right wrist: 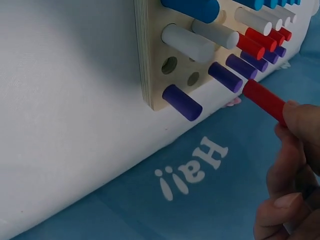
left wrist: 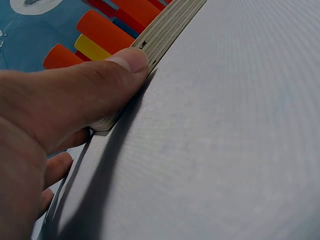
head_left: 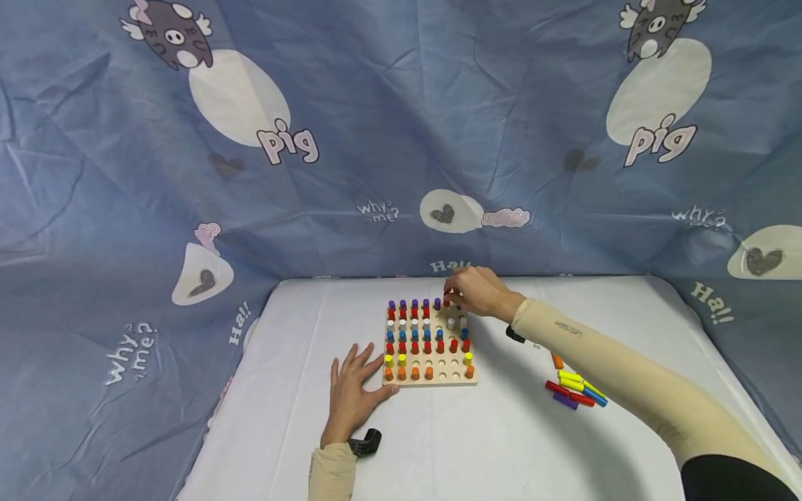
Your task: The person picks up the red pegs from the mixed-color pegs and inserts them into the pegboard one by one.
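Note:
A wooden pegboard (head_left: 432, 383) lies on the white table, with rows of purple, red, white, blue, yellow and orange pegs upright in its holes. My right hand (head_left: 479, 291) is over the board's far right part and pinches a red peg (right wrist: 265, 102) between thumb and fingers. In the right wrist view that peg is out of the board, its free end close to a purple peg (right wrist: 226, 77). Bare holes (right wrist: 193, 79) show between the purple and white pegs. My left hand (head_left: 354, 393) rests at the near left corner, fingers spread, thumb (left wrist: 132, 60) against the board's front edge.
Right of the board, partly under the right forearm, lies a loose pile of pegs: yellow pegs (head_left: 571, 383), red, blue and purple ones, with an orange peg (head_left: 557, 360) a little apart. A blue patterned cloth (head_left: 376, 139) hangs behind the table.

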Action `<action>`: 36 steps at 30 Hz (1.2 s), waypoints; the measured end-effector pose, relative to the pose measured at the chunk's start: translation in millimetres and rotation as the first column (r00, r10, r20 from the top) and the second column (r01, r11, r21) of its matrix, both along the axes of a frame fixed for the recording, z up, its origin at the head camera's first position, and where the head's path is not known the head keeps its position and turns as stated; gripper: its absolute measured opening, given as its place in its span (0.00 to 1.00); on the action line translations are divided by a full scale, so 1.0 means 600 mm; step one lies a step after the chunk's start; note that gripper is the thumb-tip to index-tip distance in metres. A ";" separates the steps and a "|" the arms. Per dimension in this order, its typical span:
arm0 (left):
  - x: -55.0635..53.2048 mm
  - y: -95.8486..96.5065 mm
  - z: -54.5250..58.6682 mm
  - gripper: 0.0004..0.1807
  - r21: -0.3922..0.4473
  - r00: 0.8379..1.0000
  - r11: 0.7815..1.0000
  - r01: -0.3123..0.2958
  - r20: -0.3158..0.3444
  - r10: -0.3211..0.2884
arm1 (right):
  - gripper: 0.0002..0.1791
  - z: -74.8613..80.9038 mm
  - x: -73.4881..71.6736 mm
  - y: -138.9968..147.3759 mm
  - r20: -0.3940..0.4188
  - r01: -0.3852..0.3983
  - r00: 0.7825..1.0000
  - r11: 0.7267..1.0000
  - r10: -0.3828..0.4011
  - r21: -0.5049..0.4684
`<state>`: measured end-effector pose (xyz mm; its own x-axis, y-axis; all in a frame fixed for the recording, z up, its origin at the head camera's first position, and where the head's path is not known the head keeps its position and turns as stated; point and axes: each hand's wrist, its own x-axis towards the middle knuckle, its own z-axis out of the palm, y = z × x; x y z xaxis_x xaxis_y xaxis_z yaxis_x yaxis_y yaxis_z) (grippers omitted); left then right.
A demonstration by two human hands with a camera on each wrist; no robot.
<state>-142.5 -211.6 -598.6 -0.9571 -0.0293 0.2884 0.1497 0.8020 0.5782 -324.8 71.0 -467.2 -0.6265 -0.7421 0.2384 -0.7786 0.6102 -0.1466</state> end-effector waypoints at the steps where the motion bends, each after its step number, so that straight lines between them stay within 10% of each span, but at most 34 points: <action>1: 0.000 0.000 0.000 0.40 -0.002 1.000 1.000 0.000 0.000 0.000 | 0.03 -0.002 -0.001 -0.002 0.003 0.001 1.000 1.000 -0.001 0.003; 36: 0.001 -0.002 0.004 0.40 -0.003 1.000 1.000 0.000 0.006 0.000 | 0.05 -0.062 -0.012 -0.033 0.065 -0.025 0.998 0.999 0.023 0.023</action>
<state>-142.0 -212.8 -596.5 -0.9587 -0.0283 0.2829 0.1464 0.8038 0.5766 -331.7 51.1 -504.1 -0.6220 -0.7622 0.1794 -0.7823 0.5954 -0.1829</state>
